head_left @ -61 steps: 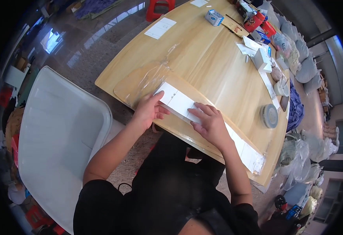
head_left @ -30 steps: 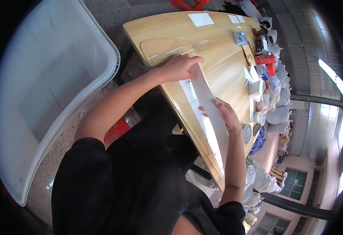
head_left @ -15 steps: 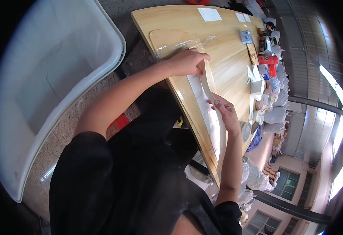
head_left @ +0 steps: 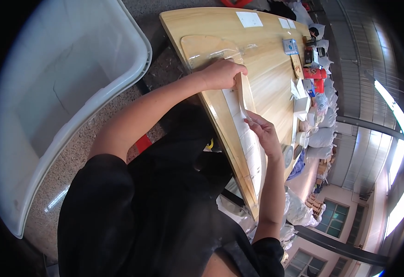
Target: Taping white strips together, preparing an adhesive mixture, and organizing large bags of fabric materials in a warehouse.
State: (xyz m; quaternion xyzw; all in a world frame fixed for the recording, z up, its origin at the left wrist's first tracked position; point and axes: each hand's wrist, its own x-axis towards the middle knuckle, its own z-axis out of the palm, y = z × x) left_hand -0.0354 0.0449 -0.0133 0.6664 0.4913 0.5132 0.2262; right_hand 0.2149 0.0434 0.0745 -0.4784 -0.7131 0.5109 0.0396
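Both hands [head_left: 222, 74] on strip [head_left: 241, 94] (wooden table [head_left: 266, 60])

Pale wooden table with rounded corners [head_left: 266, 60], seen steeply from one end. Lying flat at the near edge: long white strip of paper sheets [head_left: 250, 147]; at the far left corner: rounded wooden board under clear plastic film [head_left: 206, 48]. Along the far end: white rectangular paper sheet [head_left: 249, 19] and two smaller white slips [head_left: 287, 23]; along the right edge, crowded together: small grey box [head_left: 290, 46], brown flat card [head_left: 298, 66], red packet [head_left: 313, 74], white folded papers [head_left: 301, 92], round grey tin [head_left: 288, 156].
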